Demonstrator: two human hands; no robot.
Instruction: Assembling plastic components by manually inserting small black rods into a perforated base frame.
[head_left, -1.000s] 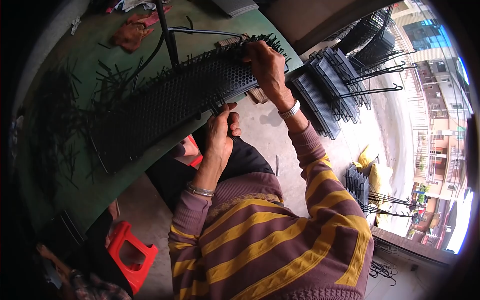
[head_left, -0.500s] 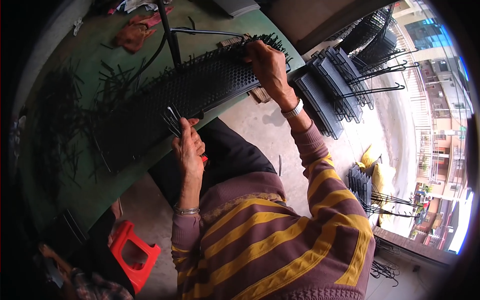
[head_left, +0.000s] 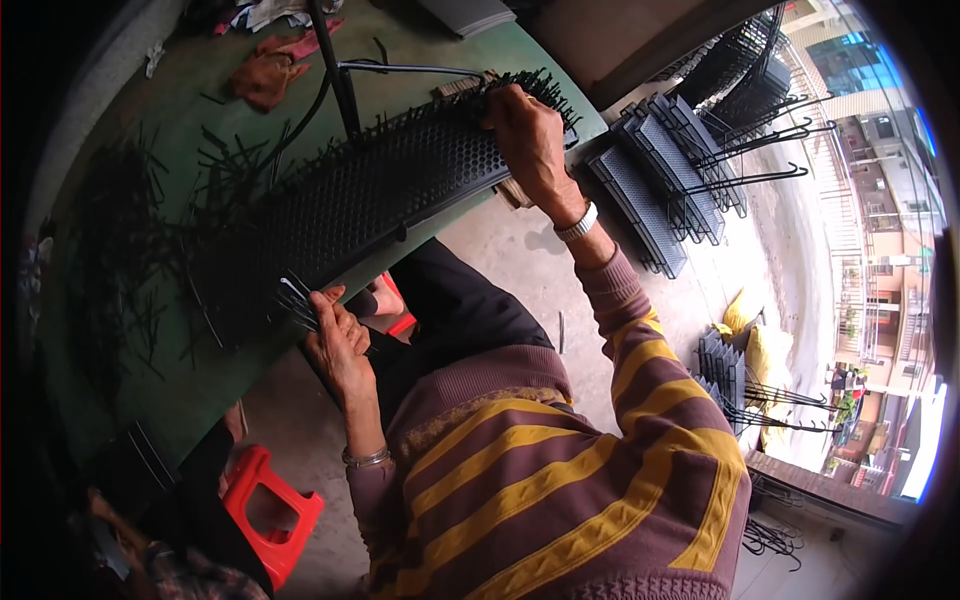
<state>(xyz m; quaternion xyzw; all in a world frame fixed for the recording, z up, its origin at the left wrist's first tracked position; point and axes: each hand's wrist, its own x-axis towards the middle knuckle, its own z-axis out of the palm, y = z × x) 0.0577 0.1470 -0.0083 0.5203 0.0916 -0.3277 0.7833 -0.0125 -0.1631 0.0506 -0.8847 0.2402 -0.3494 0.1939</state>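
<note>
the green table (head_left: 505, 50) fills much of the upper left of the frame. on it my black perforated panel (head_left: 370, 190) slants from left of centre up toward the upper middle, a fringe of short dark sticks (head_left: 545, 92) bristling along its far edge. my right hand (head_left: 535, 140) is at the panel's upper right end, fingers curled in tight at the fringe; i cannot tell whether they pinch a stick. its back is up, the forearm reaching up from the right of the frame. my left hand (head_left: 342, 345) is left of centre by the panel's near edge, thumb and fingers closed narrowly round a small bunch of thin strips (head_left: 294, 300), ends fanning to the upper left. that forearm rises from the bottom.
</note>
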